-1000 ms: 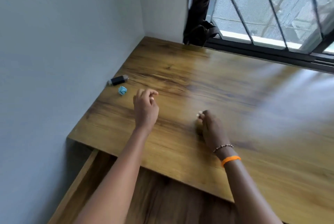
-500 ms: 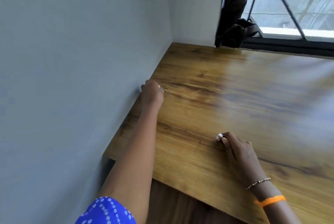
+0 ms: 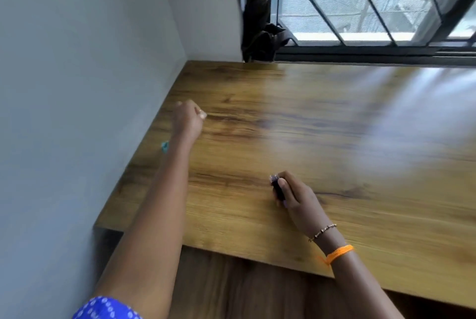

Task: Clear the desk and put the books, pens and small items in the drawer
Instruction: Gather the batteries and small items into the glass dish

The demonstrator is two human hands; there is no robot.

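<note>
the wide brown wood-grain desk (image 3: 334, 125) looks nearly cleared: the right hand (image 3: 296, 195) grips a small dark object (image 3: 277, 188), the left hand (image 3: 189, 119) is curled, its hold unclear, beside a small blue item (image 3: 164, 145) near the wall.

Grey walls (image 3: 77, 61), barred window (image 3: 360, 9) w/ dark curtain (image 3: 257, 9), daylight glare.

We are reaching our left hand (image 3: 189, 119) far forward with its fingers curled into a fist. Our right hand (image 3: 296, 199) is lying lower and nearer, its fingers curling around a small dark object (image 3: 277, 187).
</note>
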